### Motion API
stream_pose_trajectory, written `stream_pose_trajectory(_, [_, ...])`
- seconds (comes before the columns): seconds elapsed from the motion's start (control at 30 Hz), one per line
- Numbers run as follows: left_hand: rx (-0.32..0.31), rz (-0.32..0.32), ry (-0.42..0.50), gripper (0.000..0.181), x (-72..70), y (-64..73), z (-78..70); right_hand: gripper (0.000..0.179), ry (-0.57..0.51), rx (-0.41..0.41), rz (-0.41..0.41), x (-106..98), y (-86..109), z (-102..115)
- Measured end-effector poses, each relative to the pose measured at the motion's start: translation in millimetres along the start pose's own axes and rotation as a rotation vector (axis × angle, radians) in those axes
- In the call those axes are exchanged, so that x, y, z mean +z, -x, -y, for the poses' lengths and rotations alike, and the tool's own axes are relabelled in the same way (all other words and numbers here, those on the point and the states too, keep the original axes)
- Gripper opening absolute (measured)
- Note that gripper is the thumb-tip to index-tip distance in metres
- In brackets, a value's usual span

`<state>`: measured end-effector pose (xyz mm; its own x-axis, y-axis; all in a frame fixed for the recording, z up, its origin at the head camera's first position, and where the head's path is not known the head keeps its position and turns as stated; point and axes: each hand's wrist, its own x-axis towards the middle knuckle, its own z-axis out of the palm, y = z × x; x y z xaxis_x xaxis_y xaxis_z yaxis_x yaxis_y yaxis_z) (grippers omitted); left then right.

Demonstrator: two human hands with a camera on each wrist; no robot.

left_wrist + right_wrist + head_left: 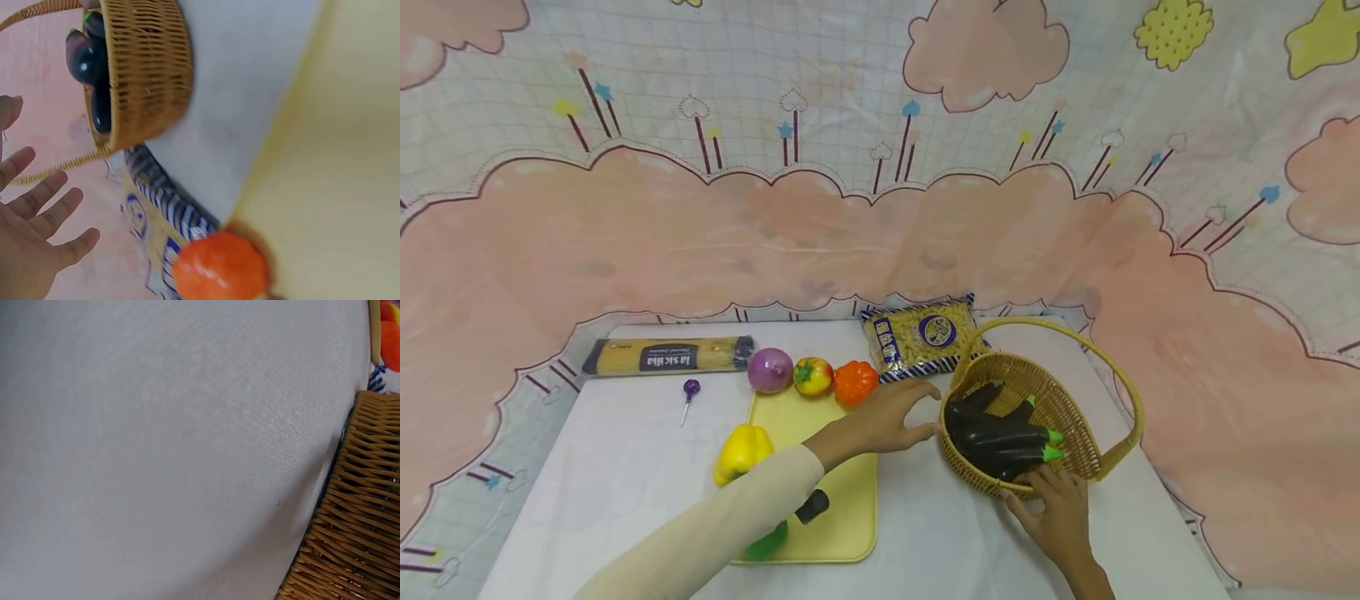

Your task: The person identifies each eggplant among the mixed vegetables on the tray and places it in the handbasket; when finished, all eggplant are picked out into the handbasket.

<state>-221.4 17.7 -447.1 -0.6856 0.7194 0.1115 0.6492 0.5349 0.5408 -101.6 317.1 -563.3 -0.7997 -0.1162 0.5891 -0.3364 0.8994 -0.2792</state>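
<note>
A wicker basket [1075,404] with a tall arched handle stands on the right of the table, several dark eggplants [1000,437] with green stems inside it. My right hand [1056,517] grips the basket's near rim, fingers over the edge and thumb outside. To the left of the basket my left hand [898,417] reaches out with nothing in it, fingers pointing at the rim. The left wrist view shows its fingers [56,212] spread, apart from the wicker side. Only wicker and tablecloth show in the right wrist view, the right hand itself being out of it.
A yellow tray [850,533] bears a yellow bell pepper [742,454], a green item [767,543] and a black-ended object [812,506], partly under my left sleeve. Behind are an orange pumpkin [855,383], a red-yellow fruit [813,377], a purple onion [770,371], spaghetti [670,356], a pasta bag [917,337] and a lollipop [689,396].
</note>
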Motion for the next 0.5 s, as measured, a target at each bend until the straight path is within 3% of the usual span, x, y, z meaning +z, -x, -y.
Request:
stream_pose_trajectory(0.37, [-0.097,-0.140,-0.052,0.047,-15.3,61.4,29.1,0.024,0.030,0.015,0.044,-5.3,4.5,-2.8])
stream_pose_trajectory(0.5, [-0.113,-0.202,-0.092,0.047,-19.7,82.4,36.3,0.023,0.038,0.061,0.113,-11.7,6.8,1.1])
